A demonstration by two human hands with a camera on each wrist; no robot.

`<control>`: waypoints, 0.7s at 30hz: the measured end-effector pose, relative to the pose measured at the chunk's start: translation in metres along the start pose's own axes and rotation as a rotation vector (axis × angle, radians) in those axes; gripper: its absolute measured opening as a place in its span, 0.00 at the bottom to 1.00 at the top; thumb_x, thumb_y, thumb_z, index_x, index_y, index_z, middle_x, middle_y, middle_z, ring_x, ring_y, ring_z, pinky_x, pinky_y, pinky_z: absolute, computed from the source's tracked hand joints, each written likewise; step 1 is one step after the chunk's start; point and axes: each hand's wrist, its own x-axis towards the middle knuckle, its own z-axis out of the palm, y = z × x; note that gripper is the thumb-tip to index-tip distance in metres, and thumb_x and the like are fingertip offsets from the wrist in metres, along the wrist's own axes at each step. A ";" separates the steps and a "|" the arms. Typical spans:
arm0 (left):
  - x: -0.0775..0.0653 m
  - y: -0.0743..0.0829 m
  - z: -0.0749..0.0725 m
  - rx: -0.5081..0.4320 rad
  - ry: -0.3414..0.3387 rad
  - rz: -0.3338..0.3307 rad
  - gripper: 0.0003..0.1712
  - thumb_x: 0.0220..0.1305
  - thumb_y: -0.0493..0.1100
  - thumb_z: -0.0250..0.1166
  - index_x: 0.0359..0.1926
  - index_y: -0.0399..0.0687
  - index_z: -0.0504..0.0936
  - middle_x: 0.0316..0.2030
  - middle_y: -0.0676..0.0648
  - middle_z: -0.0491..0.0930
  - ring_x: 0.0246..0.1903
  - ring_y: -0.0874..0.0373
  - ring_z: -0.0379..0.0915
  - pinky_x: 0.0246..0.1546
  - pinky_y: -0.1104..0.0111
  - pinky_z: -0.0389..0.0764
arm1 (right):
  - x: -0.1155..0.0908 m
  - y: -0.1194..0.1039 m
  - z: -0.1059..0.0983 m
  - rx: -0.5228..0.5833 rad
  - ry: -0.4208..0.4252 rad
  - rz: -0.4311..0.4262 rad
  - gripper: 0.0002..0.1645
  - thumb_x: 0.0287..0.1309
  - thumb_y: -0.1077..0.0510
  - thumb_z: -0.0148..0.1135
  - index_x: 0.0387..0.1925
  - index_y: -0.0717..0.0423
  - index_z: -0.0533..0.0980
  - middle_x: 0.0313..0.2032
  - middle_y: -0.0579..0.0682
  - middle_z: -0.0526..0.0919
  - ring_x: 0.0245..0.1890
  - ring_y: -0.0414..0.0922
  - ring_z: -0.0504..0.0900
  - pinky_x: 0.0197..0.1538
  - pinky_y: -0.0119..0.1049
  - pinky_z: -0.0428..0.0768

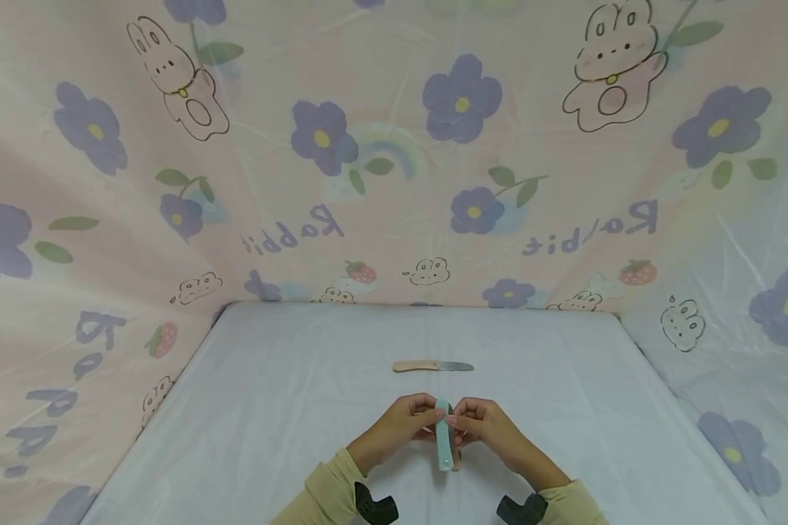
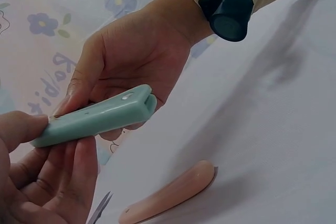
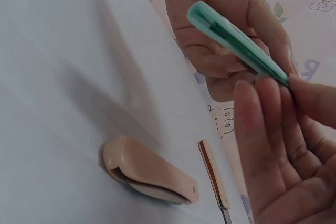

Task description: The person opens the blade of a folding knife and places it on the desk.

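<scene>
Both hands hold a mint green folding knife [image 1: 443,441] over the middle of the table. My left hand [image 1: 400,429] pinches its far part between thumb and fingers. My right hand [image 1: 492,430] pinches at the same end from the right, its fingertips close to the left thumb. A lengthwise slot in the green handle [image 3: 236,40] shows in the right wrist view; whether the blade is partly out cannot be told. Under the hands lies a peach folded handle [image 3: 152,171] with a slot, mostly hidden in the head view.
Beyond the hands an open knife [image 1: 427,366] with a peach handle lies flat, blade to the right. The white tabletop [image 1: 289,379] is bounded by hanging printed sheets [image 1: 394,182] at the back and sides. A dark camera mount [image 1: 376,504] sits on the left wrist.
</scene>
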 end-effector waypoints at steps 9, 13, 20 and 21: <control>-0.005 -0.004 -0.003 -0.033 0.035 0.018 0.15 0.66 0.43 0.58 0.45 0.34 0.75 0.36 0.44 0.79 0.34 0.56 0.77 0.39 0.61 0.81 | -0.003 0.002 0.001 0.037 0.023 0.007 0.13 0.62 0.56 0.57 0.32 0.64 0.71 0.27 0.50 0.80 0.29 0.43 0.80 0.34 0.41 0.82; -0.007 -0.007 -0.006 -0.033 0.078 0.023 0.16 0.65 0.43 0.59 0.45 0.33 0.75 0.36 0.44 0.79 0.34 0.56 0.77 0.40 0.61 0.81 | -0.003 0.005 0.001 0.042 0.063 0.029 0.15 0.62 0.54 0.57 0.32 0.65 0.70 0.30 0.58 0.80 0.31 0.48 0.81 0.35 0.43 0.82; -0.007 -0.010 -0.011 -0.049 0.125 0.035 0.19 0.65 0.42 0.59 0.48 0.27 0.72 0.35 0.44 0.79 0.34 0.56 0.78 0.39 0.63 0.81 | -0.004 0.006 0.002 0.078 0.110 0.037 0.14 0.62 0.54 0.58 0.34 0.62 0.69 0.34 0.65 0.80 0.33 0.53 0.81 0.35 0.41 0.82; -0.007 -0.010 -0.011 -0.049 0.128 0.036 0.19 0.65 0.42 0.59 0.48 0.27 0.72 0.34 0.44 0.79 0.34 0.56 0.78 0.38 0.63 0.81 | -0.004 0.006 0.003 0.091 0.113 0.039 0.14 0.62 0.54 0.58 0.34 0.62 0.69 0.33 0.63 0.80 0.32 0.51 0.81 0.35 0.41 0.82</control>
